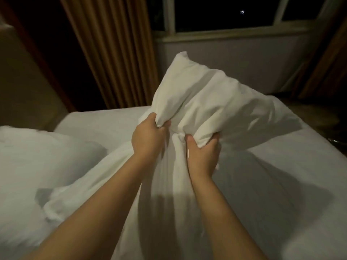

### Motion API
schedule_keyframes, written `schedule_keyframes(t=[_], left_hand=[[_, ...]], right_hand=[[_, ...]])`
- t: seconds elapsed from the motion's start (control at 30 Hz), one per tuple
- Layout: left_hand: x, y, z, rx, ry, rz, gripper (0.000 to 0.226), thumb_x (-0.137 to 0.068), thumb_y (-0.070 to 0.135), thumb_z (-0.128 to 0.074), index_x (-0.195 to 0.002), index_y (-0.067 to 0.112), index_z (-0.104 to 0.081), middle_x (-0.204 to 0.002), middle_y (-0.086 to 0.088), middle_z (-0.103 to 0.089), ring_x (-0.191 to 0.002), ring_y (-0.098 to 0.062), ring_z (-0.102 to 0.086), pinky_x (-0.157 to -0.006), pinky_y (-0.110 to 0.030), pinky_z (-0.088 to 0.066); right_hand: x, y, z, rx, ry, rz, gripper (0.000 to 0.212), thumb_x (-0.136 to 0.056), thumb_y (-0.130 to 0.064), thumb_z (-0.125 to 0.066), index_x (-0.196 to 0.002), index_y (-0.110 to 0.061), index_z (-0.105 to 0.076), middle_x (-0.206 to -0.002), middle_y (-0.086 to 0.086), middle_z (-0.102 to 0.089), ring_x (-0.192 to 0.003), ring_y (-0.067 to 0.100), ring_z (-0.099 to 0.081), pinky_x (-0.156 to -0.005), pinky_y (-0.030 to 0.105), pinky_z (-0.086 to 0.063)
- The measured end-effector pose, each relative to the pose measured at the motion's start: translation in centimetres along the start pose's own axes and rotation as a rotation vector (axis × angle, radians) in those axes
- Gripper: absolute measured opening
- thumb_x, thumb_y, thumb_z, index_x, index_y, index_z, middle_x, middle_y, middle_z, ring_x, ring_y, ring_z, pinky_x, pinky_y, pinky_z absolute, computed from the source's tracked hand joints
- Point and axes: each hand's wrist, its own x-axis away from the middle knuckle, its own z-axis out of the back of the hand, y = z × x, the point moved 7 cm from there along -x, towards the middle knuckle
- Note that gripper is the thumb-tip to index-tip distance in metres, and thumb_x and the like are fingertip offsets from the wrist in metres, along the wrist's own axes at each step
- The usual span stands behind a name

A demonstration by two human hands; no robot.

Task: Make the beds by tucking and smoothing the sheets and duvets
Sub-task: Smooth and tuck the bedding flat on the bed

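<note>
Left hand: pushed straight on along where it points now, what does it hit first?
The white pillow. The left hand grips its bunched end and points up into its bulk. Behind that probably the wall under the window, but depth is unclear.

The room is dimly lit, and the window point(225, 14) panes are seen black within a pale frame. A grey wall point(234, 61) is set beneath the sill. A pleated tan curtain point(112, 53) is hung beyond the far edge of the bed point(93, 124) — a second curtain point(330, 59) is glimpsed rightward.

Dim room, soft blur, dark wide-angle corners
</note>
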Motion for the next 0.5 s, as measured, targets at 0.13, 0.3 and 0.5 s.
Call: schedule_keyframes(t=[0.13, 0.3, 0.5], left_hand=[[-3.3, -3.4, 11.0, -0.067, 0.181, 0.045, 0.028, -0.091, 0.041, -0.051, -0.100, 0.016, -0.061, -0.090, -0.002, -0.064, -0.083, -0.023, -0.058, -0.068, -0.035, -0.044], [-7.0, -8.5, 23.5, -0.231, 0.350, 0.067, 0.021, -0.091, 0.039, -0.053, -0.088, 0.019, -0.059, -0.084, 0.000, -0.063, -0.079, -0.024, -0.056, -0.061, -0.032, -0.034], [-8.5, -15.0, 36.8, -0.437, 0.540, 0.161, 0.023, -0.093, 0.039, -0.049, -0.091, 0.019, -0.060, -0.086, 0.001, -0.064, -0.079, -0.023, -0.056, -0.065, -0.035, -0.041]], right_hand=[[4.6, -7.2, -8.3, -0.072, -0.220, 0.098, 0.077, -0.083, -0.031, -0.071, -0.144, -0.003, -0.034, -0.136, 0.017, -0.047, -0.125, 0.029, -0.044, -0.094, 0.022, -0.030], [10.2, -13.6, -19.4, -0.205, -0.452, 0.160, 0.074, -0.084, -0.028, -0.070, -0.144, -0.004, -0.033, -0.137, 0.013, -0.047, -0.124, 0.025, -0.045, -0.089, 0.013, -0.029], [18.3, -20.2, -31.4, -0.291, -0.744, 0.195, 0.079, -0.086, -0.034, -0.067, -0.149, -0.013, -0.024, -0.140, 0.007, -0.042, -0.123, 0.023, -0.046, -0.091, 0.019, -0.032]])
